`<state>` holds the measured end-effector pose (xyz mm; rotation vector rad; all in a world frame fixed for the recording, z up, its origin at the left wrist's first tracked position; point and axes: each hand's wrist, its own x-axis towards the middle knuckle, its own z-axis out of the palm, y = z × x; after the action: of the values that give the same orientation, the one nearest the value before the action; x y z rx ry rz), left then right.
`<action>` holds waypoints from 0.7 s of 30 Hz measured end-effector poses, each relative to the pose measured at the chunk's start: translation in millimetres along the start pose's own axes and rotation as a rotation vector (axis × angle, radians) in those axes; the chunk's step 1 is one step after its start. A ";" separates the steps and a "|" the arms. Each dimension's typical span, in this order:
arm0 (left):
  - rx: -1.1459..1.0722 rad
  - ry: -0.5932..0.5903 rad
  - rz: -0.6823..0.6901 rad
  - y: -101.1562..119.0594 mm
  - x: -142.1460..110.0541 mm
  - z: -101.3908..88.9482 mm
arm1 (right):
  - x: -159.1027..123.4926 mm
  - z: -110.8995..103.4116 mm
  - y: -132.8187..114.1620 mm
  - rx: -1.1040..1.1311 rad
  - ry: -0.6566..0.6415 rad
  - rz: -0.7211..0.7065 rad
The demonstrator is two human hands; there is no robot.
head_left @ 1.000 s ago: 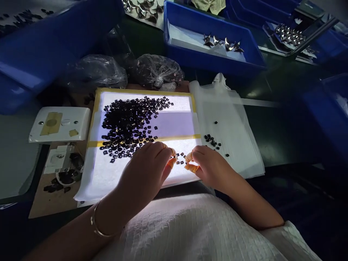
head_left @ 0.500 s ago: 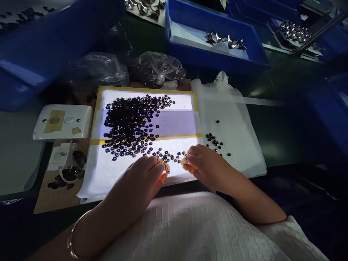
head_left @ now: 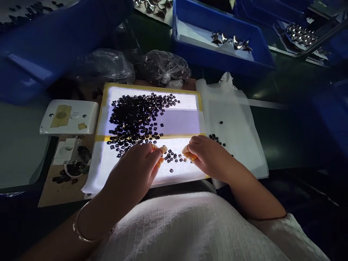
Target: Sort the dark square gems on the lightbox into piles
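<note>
Over the lit panel (head_left: 182, 121), my left hand (head_left: 138, 163) and right hand (head_left: 208, 156) curl narrowly beside small dark pieces (head_left: 170, 156). I cannot tell whether either pinches one.

The flat rectangular light panel (head_left: 108, 168) is glowing white, a pale lavender band (head_left: 181, 121) is crossing it, and yellow tape strips (head_left: 102, 138) are striping and edging it. Small squarish black pieces (head_left: 130, 112) are showing dark against that glow. Ringed finger coverings (head_left: 160, 162) are gleaming yellow-orange, the long plastic bin (head_left: 223, 56) is showing deep blue, and the crinkle-textured cloth garment (head_left: 174, 224) is looking greyish white.
</note>
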<state>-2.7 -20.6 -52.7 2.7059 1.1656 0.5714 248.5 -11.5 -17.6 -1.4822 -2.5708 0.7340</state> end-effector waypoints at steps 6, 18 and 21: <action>0.022 0.016 0.022 1.4 5.8 -0.5 | 6.4 6.8 -10.1 -0.048 0.030 -0.093; -0.066 -0.040 -0.012 -0.6 8.2 0.3 | 7.1 10.7 -7.4 -0.045 -0.005 -0.092; -0.070 -0.054 0.015 -2.3 11.1 0.4 | 8.5 9.6 -9.7 -0.060 -0.026 -0.078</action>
<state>2.9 -11.0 -50.5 2.6561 1.0920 0.5277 233.4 -12.0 -23.1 -1.3887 -2.6757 0.6765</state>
